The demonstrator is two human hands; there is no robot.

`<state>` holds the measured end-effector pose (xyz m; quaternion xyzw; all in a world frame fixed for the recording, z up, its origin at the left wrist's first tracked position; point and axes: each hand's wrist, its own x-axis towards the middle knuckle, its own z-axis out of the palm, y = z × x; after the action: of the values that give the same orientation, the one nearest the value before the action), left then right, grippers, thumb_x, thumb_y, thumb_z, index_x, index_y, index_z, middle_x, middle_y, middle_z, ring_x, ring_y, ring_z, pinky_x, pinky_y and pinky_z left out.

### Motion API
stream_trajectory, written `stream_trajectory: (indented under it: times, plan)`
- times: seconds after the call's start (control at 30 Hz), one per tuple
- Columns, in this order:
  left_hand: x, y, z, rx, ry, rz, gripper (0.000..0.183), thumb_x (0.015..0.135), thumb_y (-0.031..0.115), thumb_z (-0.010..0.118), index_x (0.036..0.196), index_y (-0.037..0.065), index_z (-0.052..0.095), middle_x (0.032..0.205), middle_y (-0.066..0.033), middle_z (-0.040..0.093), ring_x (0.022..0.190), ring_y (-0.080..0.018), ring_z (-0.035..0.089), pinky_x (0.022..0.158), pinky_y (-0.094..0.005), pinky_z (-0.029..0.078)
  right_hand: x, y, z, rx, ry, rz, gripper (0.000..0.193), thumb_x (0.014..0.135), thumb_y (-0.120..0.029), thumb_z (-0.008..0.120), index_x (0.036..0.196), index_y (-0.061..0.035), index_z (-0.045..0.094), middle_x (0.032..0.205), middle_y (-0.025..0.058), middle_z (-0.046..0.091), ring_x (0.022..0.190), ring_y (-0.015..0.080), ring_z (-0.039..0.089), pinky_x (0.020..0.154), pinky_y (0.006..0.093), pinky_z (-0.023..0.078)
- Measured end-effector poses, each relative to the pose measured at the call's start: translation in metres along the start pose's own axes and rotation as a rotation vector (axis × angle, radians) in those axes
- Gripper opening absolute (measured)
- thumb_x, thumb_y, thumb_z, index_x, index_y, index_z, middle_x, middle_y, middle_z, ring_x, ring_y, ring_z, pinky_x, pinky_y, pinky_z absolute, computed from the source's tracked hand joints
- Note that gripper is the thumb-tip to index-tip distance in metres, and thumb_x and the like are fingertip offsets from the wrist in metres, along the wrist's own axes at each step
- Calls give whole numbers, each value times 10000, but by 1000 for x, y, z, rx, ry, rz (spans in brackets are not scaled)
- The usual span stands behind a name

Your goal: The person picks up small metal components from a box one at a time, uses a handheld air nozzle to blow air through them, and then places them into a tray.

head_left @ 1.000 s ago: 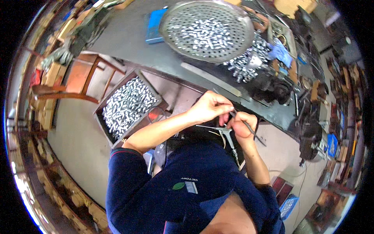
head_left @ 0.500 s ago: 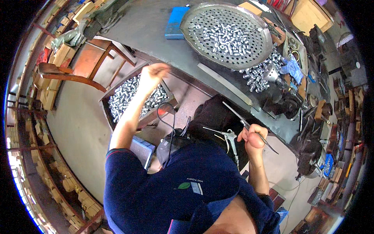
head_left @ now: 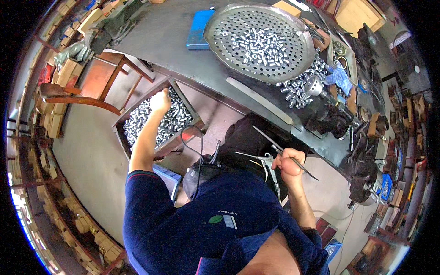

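My left hand [head_left: 160, 101] is over the wooden-sided box [head_left: 120, 134] heaped with small shiny metal sleeves [head_left: 176, 118]. Its fingers look curled toward the heap, and whatever they hold is hidden. Closed in front of my body, my right hand [head_left: 292, 162] grips a long, thin grey metal tool [head_left: 264, 135] that slants from upper left to lower right and tapers at its lower end. An air blow gun [head_left: 267, 159] with a slim nozzle is just left of that hand, over my lap.
On the dark workbench [head_left: 160, 41] rests a round perforated metal tray [head_left: 220, 50] with more sleeves. Further sleeves, a blue glove [head_left: 339, 78] and a dark machine with a chuck [head_left: 314, 85] lie to its right. A wooden chair [head_left: 98, 80] stands left, a blue crate [head_left: 167, 180] below the box.
My left hand has moved down and left from near the bench edge to over the box. My right hand still holds the metal tool. The whole view has shifted slightly.
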<state>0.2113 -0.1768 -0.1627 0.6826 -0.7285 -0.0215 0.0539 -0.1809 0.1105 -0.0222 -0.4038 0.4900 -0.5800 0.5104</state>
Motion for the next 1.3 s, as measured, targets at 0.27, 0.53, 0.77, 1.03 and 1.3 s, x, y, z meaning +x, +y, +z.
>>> stream_trajectory:
  times: [0.27, 0.53, 0.77, 1.03, 1.3]
  plan:
    - [-35, 46, -71, -1460, -232, -52, 187, 761, 55, 597, 935, -9, 566, 792, -152, 637, 673, -251, 634, 671, -362, 531, -1, 2, -2, -170, -48, -5, 301, 736, -144, 585, 519, -51, 398, 495, 7, 468, 488, 85, 507, 453, 238, 378]
    - [-133, 207, -134, -1994, -1077, 240, 245, 852, 123, 579, 1030, -45, 577, 840, -192, 649, 774, -300, 656, 840, -412, 487, 5, -30, 9, -433, -152, -337, 462, 759, -369, 596, 543, -54, 334, 497, 79, 290, 423, 218, 329, 423, 335, 250]
    - [-155, 234, -123, -1871, -1330, 120, 356, 899, 279, 522, 974, -65, 578, 697, -184, 634, 634, -277, 642, 782, -401, 504, -2, -34, -1, -533, -181, -456, 429, 720, -366, 625, 588, -61, 353, 523, 96, 343, 455, 293, 398, 441, 355, 298]
    - [-156, 247, -142, -1502, -1109, 387, 249, 869, 150, 589, 946, -87, 599, 716, -149, 638, 623, -206, 636, 547, -300, 536, 0, -30, 8, -713, -185, -523, 166, 573, -140, 617, 588, -59, 472, 530, 116, 485, 506, 311, 521, 480, 414, 398]
    - [-141, 247, -147, -1437, -939, 455, 199, 786, -43, 629, 981, -50, 589, 871, -108, 639, 722, -142, 623, 614, -229, 502, -5, -24, -1, -346, -68, -177, 444, 700, -352, 651, 550, -48, 364, 514, 27, 293, 475, 106, 353, 441, 276, 285]
